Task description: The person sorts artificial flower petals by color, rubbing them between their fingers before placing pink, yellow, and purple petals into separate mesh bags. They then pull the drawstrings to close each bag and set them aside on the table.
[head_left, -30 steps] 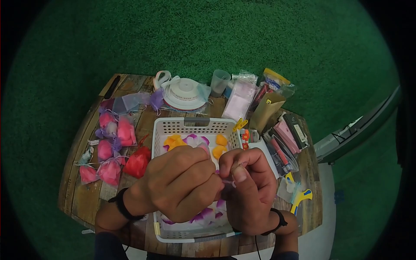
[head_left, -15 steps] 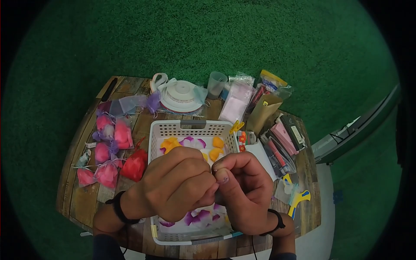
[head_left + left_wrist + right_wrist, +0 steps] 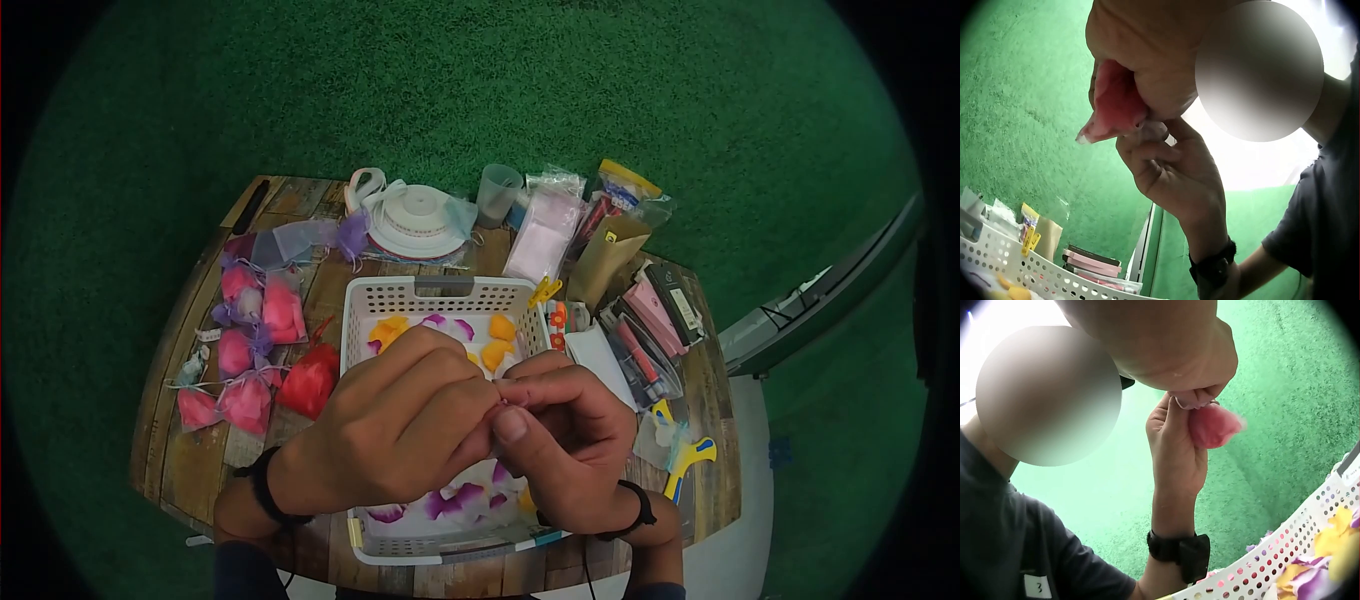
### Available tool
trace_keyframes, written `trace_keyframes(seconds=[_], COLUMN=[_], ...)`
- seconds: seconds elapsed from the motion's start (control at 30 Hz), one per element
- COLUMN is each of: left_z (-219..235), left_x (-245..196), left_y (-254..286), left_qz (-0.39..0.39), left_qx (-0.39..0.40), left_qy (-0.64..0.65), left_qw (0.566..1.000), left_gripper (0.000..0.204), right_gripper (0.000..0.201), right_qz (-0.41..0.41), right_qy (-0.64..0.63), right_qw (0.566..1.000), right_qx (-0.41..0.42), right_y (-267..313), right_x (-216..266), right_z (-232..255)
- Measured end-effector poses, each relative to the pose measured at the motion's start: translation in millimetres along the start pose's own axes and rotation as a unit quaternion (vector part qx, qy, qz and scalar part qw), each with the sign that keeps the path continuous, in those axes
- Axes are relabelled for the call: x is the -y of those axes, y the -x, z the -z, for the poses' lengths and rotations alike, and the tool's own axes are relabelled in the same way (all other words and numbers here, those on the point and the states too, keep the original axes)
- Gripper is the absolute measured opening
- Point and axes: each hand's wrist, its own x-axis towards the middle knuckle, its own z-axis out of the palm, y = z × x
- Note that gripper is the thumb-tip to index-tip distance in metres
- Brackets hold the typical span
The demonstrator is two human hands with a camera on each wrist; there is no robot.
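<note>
Both hands meet over the white basket [image 3: 361,300]. My left hand [image 3: 405,420] grips a small sheer pouch with pink filling [image 3: 1116,100], and part of the pouch sticks out below the curled fingers. In the head view that pouch is hidden behind the hands. Thumb and forefinger of my right hand [image 3: 565,440] pinch at the pouch's gathered neck, right against the left fingers. From the right wrist view the pink pouch [image 3: 1215,427] hangs beside the left fist. Yellow and purple-white petals [image 3: 388,331] lie in the basket underneath.
Filled pink pouches [image 3: 245,400] and a red pouch [image 3: 310,382] lie left of the basket. Behind it are a ribbon roll [image 3: 420,220] and a plastic cup [image 3: 498,197]. A paper bag [image 3: 608,262], boxes [image 3: 660,305] and a yellow-blue tool [image 3: 690,465] stand or lie right.
My right thumb and forefinger have moved in against the left fingers and pinch there. My left hand keeps its grip. The head view has shifted slightly.
</note>
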Motion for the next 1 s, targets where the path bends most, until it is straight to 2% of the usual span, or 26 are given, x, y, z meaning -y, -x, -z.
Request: trace_keyframes(seconds=[0.17,0.23,0.3,0.47,0.5,0.53,0.6,0.67,0.73,0.8,0.93,1.0], left_z=[0.4,-0.4,-1.0,4.0,3.7,2.0,-3.2,-6.2,-7.5,-8.9,-2.6,-3.6], left_x=[-0.1,-1.1,-4.9,0.8,1.7,2.2,2.4,1.0,0.9,2.2,2.3,1.7], left_y=[0.8,0.0,-2.3,0.7,1.8,2.9,4.9,5.7,5.6,3.9,3.2,1.6], left_qz=[0.016,0.024,0.083,0.003,-0.028,-0.027,-0.059,-0.038,-0.019,0.040,0.058,0.022], left_qx=[0.007,-0.001,-0.045,-0.010,-0.010,-0.010,-0.032,-0.033,-0.037,-0.047,-0.004,-0.012], left_qy=[-0.007,0.004,0.050,-0.006,-0.019,-0.019,-0.035,-0.017,0.000,0.059,0.095,0.086], left_qw=[1.000,1.000,0.994,1.000,0.999,0.999,0.997,0.999,0.999,0.996,0.994,0.996], left_gripper=[0.023,0.024,0.029,0.031,0.030,0.030,0.028,0.027,0.027,0.028,0.024,0.020], right_gripper=[0.016,0.015,0.016,0.016,0.016,0.016,0.015,0.016,0.015,0.015,0.015,0.014], right_qz=[-0.041,-0.107,-0.113,-0.123,-0.152,-0.181,-0.191,-0.204,-0.250,-0.256,-0.287,-0.284], right_qy=[0.002,-0.042,-0.027,-0.028,-0.052,-0.075,-0.088,-0.101,-0.122,-0.127,-0.169,-0.172], right_qw=[0.999,0.993,0.993,0.991,0.986,0.980,0.977,0.974,0.960,0.958,0.942,0.941], right_qx=[-0.028,-0.015,-0.029,-0.040,-0.040,-0.041,-0.029,-0.017,0.005,0.018,0.045,0.063], right_y=[-0.3,-0.6,-2.6,-1.3,-2.2,-3.2,-6.1,-8.6,-11.4,-13.0,-14.1,-15.0], right_x=[0.7,3.4,4.4,0.4,2.6,4.3,5.9,8.0,12.0,14.9,17.8,17.0], right_z=[2.2,7.5,5.0,6.4,6.4,7.0,9.6,12.0,14.2,16.1,21.8,27.4])
